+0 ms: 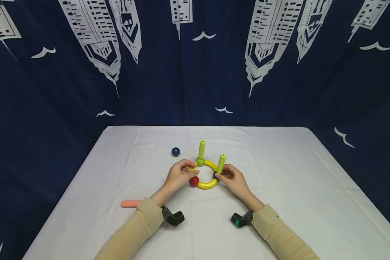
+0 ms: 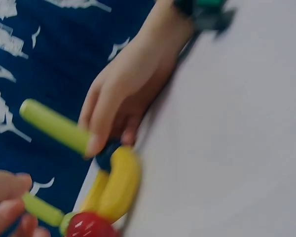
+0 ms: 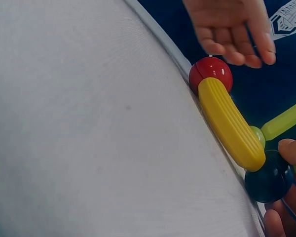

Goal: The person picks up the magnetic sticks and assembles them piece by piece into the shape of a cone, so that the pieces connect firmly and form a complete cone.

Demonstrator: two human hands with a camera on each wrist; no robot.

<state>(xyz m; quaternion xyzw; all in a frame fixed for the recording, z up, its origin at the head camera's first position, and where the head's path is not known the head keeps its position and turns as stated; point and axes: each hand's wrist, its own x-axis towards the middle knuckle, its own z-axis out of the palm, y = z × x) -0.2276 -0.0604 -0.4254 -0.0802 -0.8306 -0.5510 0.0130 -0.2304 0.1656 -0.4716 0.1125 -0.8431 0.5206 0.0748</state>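
A ring of yellow curved pieces [image 1: 208, 185] and balls lies on the table. It includes a red ball [image 1: 194, 181], a green ball [image 1: 200, 161] and a dark blue ball [image 3: 269, 177]. One light green stick [image 1: 202, 148] stands on the green ball; another green stick [image 1: 221, 163] rises by the dark blue ball. My right hand [image 1: 234, 181] pinches the dark blue ball between thumb and fingers. At the ring's left side, my left hand [image 1: 178, 174] has loosely bent fingers, partly covering a yellow curve. The right wrist view shows nothing between those fingers, just above the red ball.
A loose blue ball [image 1: 175, 152] lies behind the left hand. An orange stick [image 1: 130, 204] reaches under the left forearm. The white-covered table [image 1: 279, 151] ends at a dark blue patterned curtain [image 1: 201, 79].
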